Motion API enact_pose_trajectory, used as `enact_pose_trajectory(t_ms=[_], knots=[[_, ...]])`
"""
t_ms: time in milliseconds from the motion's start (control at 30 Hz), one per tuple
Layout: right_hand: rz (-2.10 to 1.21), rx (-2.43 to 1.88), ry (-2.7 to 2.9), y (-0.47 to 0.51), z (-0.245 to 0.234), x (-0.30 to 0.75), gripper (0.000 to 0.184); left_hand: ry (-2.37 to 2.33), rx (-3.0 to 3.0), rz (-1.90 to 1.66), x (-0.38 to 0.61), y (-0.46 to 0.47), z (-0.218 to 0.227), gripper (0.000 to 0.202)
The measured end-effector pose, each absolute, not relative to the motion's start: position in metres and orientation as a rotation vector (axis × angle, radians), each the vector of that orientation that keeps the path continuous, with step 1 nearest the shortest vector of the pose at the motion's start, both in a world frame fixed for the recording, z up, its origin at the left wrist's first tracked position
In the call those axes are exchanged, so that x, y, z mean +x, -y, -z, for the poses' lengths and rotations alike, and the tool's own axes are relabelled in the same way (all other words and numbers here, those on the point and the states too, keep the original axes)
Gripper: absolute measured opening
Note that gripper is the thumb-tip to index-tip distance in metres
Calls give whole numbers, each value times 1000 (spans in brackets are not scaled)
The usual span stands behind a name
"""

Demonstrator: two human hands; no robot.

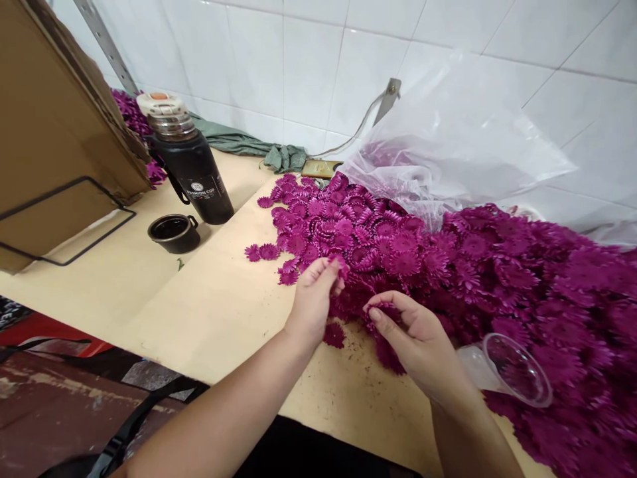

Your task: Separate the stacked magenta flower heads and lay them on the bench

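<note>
My left hand [317,292] pinches a small magenta artificial flower [341,267] between thumb and fingertips, just in front of the heap. To its right, my right hand [411,332] is closed at the fingertips on another magenta flower piece [382,307], whose shape is partly covered by the fingers. A large heap of magenta flowers [497,265] spreads behind both hands and down the right side. One loose flower [335,334] lies on the table below the left hand. Beside my right wrist, a clear plastic cup [517,372] lies tipped against the heap.
A black flask [199,172] and a small black cup [174,234] stand on the table [219,299] at left. Cardboard [60,119] and a black wire frame [99,232] are farther left. A phone [321,168] and a clear plastic bag [448,146] lie behind the heap.
</note>
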State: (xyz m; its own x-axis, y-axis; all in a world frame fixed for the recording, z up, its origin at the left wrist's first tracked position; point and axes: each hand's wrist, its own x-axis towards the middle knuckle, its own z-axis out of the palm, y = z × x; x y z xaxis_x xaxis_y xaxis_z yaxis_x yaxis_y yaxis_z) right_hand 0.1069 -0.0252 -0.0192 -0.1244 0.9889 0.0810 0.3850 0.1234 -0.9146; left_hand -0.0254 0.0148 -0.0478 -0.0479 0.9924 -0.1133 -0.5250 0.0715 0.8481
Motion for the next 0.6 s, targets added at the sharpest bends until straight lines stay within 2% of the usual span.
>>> enact_pose_trajectory(t_ms=[167, 300, 400, 600], knots=[[-964, -1417, 1633, 33, 16, 120, 16, -947, 856, -1397, -26, -13, 45, 5], [-917, -1471, 1592, 35, 13, 125, 18, -991, 1242, -1328, -21, -8, 53, 38], [-877, -1495, 1528, 36, 14, 127, 21, -1072, 1506, -1389, -21, -7, 59, 47], [-813, -1525, 1414, 36, 27, 130, 37, -912, 1656, -1300, -22, -4, 52, 18]])
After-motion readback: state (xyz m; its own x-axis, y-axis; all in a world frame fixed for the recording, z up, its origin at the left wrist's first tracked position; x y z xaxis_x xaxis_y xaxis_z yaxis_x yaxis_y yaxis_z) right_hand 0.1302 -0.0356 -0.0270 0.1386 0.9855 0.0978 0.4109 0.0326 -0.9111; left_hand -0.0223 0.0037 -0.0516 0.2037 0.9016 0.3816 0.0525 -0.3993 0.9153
